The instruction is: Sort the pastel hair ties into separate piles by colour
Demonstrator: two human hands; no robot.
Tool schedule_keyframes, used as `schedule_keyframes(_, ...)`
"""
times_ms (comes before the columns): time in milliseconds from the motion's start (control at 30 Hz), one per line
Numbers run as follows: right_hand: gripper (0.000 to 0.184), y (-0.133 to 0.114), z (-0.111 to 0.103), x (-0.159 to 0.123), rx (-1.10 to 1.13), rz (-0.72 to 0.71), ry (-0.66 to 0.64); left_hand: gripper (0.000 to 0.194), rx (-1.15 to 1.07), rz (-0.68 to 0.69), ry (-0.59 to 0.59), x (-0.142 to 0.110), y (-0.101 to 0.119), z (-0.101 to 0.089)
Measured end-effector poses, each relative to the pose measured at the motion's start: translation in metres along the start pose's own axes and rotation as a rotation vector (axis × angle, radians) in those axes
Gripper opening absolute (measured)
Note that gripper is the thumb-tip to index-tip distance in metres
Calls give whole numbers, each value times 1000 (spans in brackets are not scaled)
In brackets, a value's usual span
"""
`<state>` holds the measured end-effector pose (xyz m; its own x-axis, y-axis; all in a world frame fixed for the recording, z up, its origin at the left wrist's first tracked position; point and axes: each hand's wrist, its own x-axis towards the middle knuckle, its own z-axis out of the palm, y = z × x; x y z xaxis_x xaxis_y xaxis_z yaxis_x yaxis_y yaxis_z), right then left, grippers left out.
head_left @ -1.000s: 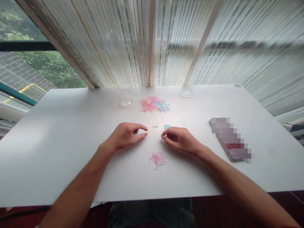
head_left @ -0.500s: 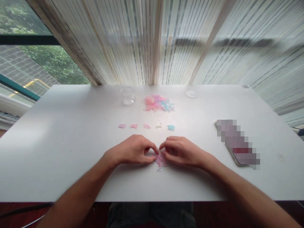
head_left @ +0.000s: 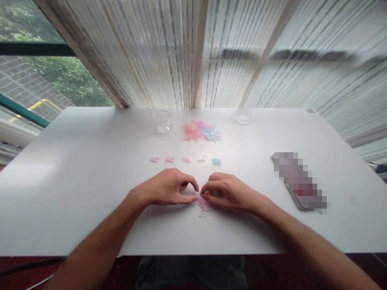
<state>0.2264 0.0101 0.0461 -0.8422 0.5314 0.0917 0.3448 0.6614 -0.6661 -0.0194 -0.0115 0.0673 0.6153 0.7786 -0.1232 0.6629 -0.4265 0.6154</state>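
White tabletop [head_left: 90, 161]: left hand [head_left: 169, 187], fingertips apart, and right hand [head_left: 229, 191], grip unclear, at pinkish strands [head_left: 203, 206].

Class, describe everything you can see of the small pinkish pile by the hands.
The small pile is a loose, flat tangle of thin strands, mostly pink to light purple, with a pale bluish strand curving out at its near edge. The strands look soft and flexible, perhaps rubbery. It lies on the white table, towards the near edge. The fingertips of the left hand and right hand meet its far side and partly hide it; whether they grip a strand cannot be told.
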Motion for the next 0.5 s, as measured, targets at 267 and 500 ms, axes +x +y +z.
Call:
schedule_keyframes(267,10,1,1,1,12,-5,8,14,-10,3,-41,0,4,3)
schedule_keyframes(500,10,1,0,1,61,-4,69,14,-35,28,-31,2,3,6)
